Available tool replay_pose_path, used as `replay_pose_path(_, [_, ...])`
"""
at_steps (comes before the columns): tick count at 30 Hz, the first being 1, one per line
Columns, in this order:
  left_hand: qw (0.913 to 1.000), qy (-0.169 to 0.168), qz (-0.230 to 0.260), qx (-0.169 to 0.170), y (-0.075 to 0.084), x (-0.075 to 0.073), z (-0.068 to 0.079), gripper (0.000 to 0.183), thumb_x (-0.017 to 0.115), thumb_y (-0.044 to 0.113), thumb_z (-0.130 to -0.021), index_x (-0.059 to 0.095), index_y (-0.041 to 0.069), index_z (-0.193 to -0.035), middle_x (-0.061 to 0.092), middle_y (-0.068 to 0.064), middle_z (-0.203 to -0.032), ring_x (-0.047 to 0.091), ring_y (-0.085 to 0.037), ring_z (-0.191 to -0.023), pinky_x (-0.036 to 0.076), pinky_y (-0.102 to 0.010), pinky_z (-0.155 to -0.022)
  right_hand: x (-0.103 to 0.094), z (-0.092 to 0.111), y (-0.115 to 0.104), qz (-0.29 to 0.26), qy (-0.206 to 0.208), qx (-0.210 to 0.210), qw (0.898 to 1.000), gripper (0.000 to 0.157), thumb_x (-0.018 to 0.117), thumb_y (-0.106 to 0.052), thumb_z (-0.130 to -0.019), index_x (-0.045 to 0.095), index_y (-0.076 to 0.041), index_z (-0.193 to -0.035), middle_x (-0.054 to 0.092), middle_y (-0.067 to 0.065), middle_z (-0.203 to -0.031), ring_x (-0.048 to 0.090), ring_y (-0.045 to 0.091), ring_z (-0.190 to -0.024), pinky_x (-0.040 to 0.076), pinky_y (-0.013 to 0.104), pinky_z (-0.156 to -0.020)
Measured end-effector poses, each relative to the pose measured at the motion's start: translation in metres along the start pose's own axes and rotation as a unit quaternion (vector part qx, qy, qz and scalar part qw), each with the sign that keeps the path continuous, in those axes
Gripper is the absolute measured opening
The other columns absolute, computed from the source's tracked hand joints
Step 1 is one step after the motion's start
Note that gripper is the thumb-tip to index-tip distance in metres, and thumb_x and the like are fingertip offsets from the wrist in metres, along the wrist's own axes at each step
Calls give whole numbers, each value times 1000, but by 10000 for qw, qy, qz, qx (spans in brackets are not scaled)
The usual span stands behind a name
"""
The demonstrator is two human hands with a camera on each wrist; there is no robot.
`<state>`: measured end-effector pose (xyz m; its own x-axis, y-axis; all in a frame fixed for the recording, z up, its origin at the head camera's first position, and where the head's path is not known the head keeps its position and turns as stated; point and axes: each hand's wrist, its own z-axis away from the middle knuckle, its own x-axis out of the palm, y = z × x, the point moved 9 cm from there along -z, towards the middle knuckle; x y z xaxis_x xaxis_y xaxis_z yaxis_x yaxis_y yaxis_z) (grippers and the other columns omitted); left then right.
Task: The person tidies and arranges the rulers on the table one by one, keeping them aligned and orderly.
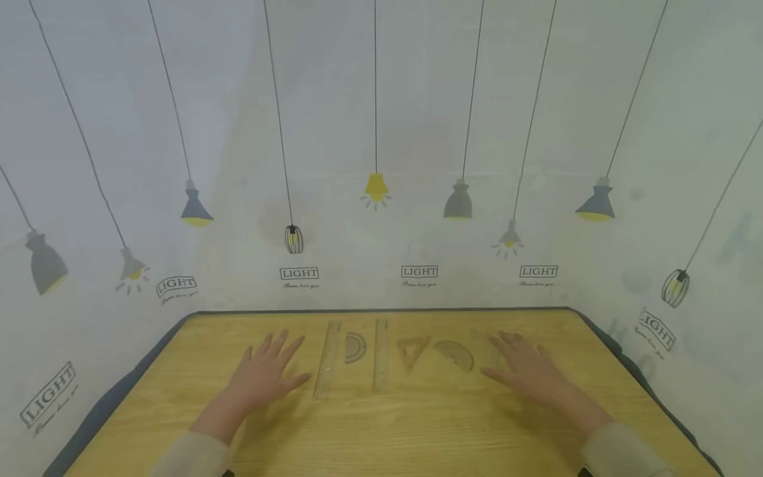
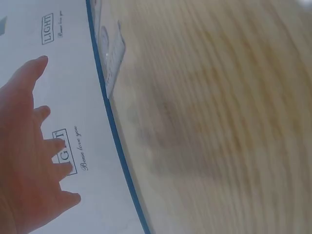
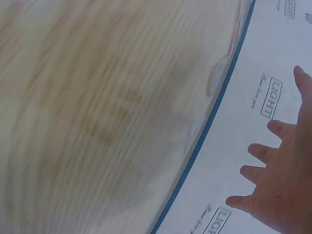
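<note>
My left hand (image 1: 264, 372) is over the left part of the wooden table, fingers spread and holding nothing. Right of its thumb lies a clear ruler (image 1: 326, 361), then a clear protractor (image 1: 355, 348) and a second clear ruler (image 1: 381, 354). An orange-tinted set square (image 1: 412, 351) and a second protractor (image 1: 456, 355) follow to the right. My right hand (image 1: 527, 368) is spread over the right part, its fingertips overlapping a faint clear piece (image 1: 480, 339), partly hidden. Both wrist views show straight, parted fingers on the left hand (image 2: 29, 156) and right hand (image 3: 285, 170).
The wooden table (image 1: 381, 437) has a dark edge (image 1: 381, 310) along its back and sides. Close behind and on both sides stand pale walls (image 1: 334, 132) printed with hanging lamps and LIGHT labels.
</note>
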<state>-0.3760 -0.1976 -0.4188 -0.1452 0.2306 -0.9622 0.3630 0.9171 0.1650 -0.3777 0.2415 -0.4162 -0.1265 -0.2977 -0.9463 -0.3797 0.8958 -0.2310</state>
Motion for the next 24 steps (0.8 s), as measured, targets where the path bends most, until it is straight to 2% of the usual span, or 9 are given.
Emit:
replay_pose_path(5, [9991,-306,237,-148,7,0,-8,72,54,56,-93,42,9,-147,35,-26,-149,35,-50,-133,19,-71,-104,7,-17,-29,-302,-71,-271,9992,75,52,-57,-94,42,-2,-145,39,27,-146,33,49,-133,23,71,-102])
replay_pose_path(9, [9969,-498,531,-308,9,3,-12,68,57,52,-93,45,7,-144,41,-26,-145,40,-47,-130,26,-66,-106,18,-30,-55,-515,-35,-508,9974,70,57,-53,-93,50,2,-137,48,25,-140,40,46,-130,26,64,-106])
replay_pose_path(13, [9934,-591,809,-557,7,9,-17,62,59,44,-95,46,6,-143,46,-22,-142,43,-42,-130,31,-59,-106,28,-42,-78,-849,-267,-271,9957,65,60,-50,-92,52,-3,-136,54,17,-136,46,39,-128,27,58,-109])
replay_pose_path(16, [9909,-655,891,-765,5,13,-20,59,60,40,-95,47,6,-141,49,-21,-140,45,-41,-128,34,-58,-105,36,-52,-93,-1075,-462,-61,9931,61,61,-50,-91,53,-11,-138,54,10,-138,47,32,-129,31,52,-109])
replay_pose_path(20, [9856,-746,1021,-1118,1,19,-24,57,64,36,-93,49,4,-139,53,-22,-136,48,-42,-125,37,-58,-102,45,-65,-112,-1176,-698,-6,9906,57,57,-55,-91,55,-21,-137,55,4,-138,48,28,-128,35,49,-107])
replay_pose_path(24, [9748,-709,1513,-1481,-2,23,-27,55,68,29,-90,52,1,-134,60,-23,-124,57,-40,-113,45,-55,-95,53,-77,-126,-1454,-996,-32,9843,63,51,-60,-93,52,-19,-140,52,5,-141,45,29,-131,34,51,-107])
